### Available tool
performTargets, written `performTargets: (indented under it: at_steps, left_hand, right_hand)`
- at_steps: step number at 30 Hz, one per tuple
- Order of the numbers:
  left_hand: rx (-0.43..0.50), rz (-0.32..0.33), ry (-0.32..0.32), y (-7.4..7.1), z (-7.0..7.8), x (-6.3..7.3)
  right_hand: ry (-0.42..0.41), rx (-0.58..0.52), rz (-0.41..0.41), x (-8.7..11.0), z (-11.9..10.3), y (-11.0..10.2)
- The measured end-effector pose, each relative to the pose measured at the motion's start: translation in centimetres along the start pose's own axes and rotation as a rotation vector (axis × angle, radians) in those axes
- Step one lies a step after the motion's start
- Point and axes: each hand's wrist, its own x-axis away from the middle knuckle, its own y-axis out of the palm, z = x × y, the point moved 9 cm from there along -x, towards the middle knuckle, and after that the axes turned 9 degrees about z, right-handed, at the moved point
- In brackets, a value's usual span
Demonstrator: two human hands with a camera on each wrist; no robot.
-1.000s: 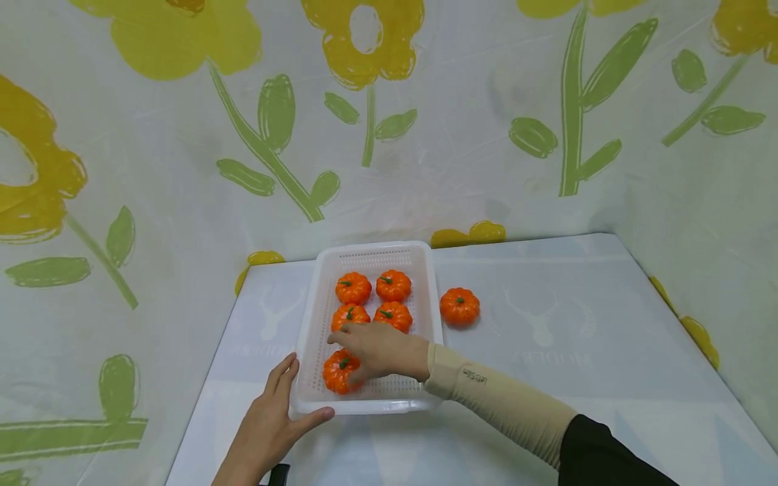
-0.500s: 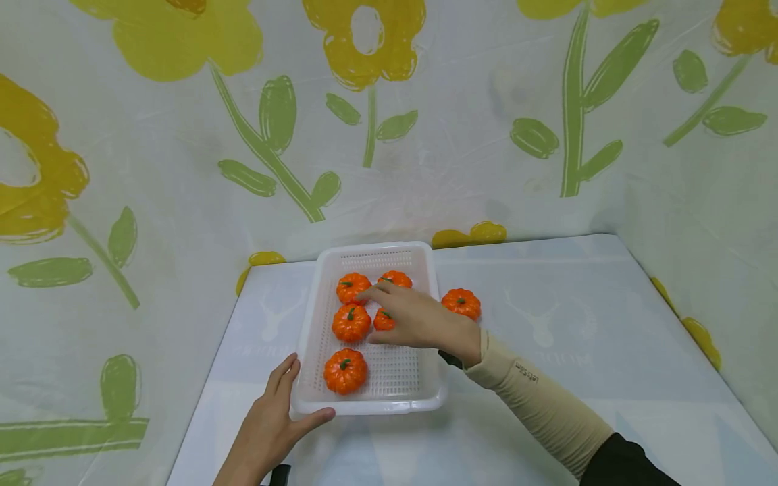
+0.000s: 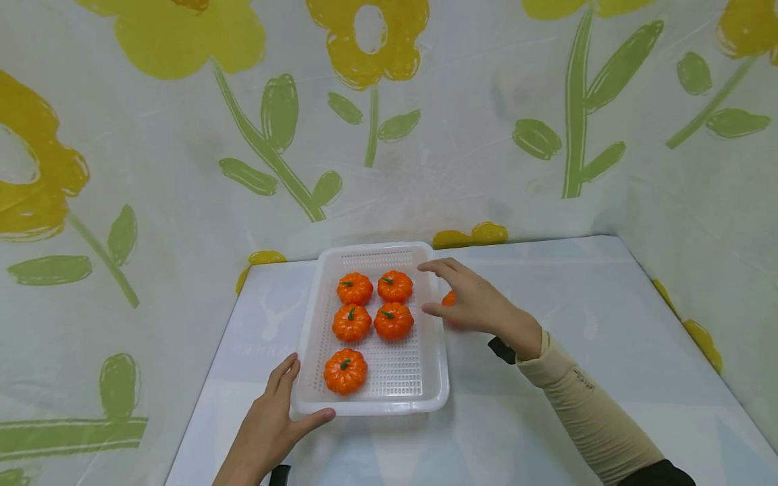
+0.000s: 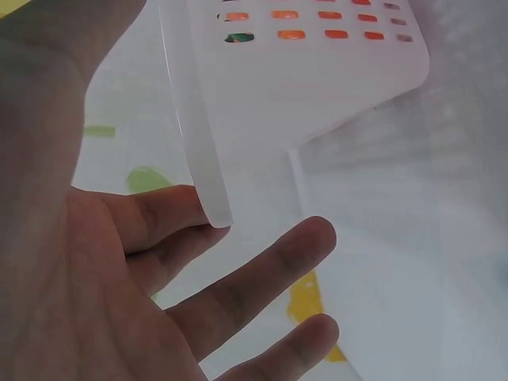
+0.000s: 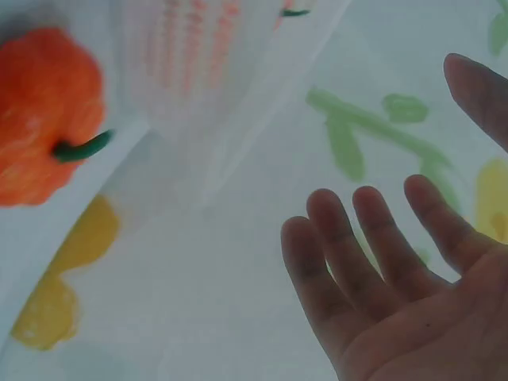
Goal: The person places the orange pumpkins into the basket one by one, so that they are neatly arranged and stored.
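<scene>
A white perforated plastic basket stands on the table with several small orange pumpkins with green stems inside it. My left hand rests at the basket's near-left corner, thumb and fingers spread; the left wrist view shows fingertips touching the rim. Above the basket's right rim hovers my right hand, fingers extended and holding nothing. Below that hand, outside the basket, one more pumpkin lies on the table, mostly hidden in the head view; the right wrist view shows this pumpkin apart from my fingers.
The pale table reaches back to a cloth wall printed with yellow flowers and green leaves. The basket sits left of the table's middle, near its back edge.
My right hand has left the near pumpkin in the basket and moved right and back, past the basket's right rim. The left hand has stayed at the corner.
</scene>
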Motion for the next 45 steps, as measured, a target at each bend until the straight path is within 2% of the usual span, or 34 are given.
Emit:
performTargets:
  at_steps: [8, 13, 20, 28, 36, 45]
  left_hand:
    - [-0.001, 0.000, -0.002, -0.1, 0.0, 0.0]
    - [0.003, -0.004, 0.002, -0.1, 0.0, 0.0]
    - [0.010, 0.001, 0.006, -0.1, 0.0, 0.0]
    - [0.003, 0.006, 0.013, -0.1, 0.1, 0.0]
    - [0.002, 0.002, 0.002, -0.1, 0.2, 0.0]
    - [-0.002, 0.003, 0.004, -0.1, 0.2, 0.0]
  right_hand:
    - [0.110, -0.010, 0.024, 1.5, 5.9, -0.9]
    - [0.163, 0.014, 0.002, 2.4, 8.8, -0.1]
    - [0.191, 0.039, -0.027, 2.9, 11.3, 1.6]
    - [0.230, 0.032, -0.070, 3.1, 12.9, 3.1]
    - [0.217, 0.019, -0.096, 3.1, 13.1, 3.9]
    - [0.242, -0.001, -0.109, 3.2, 13.4, 4.2]
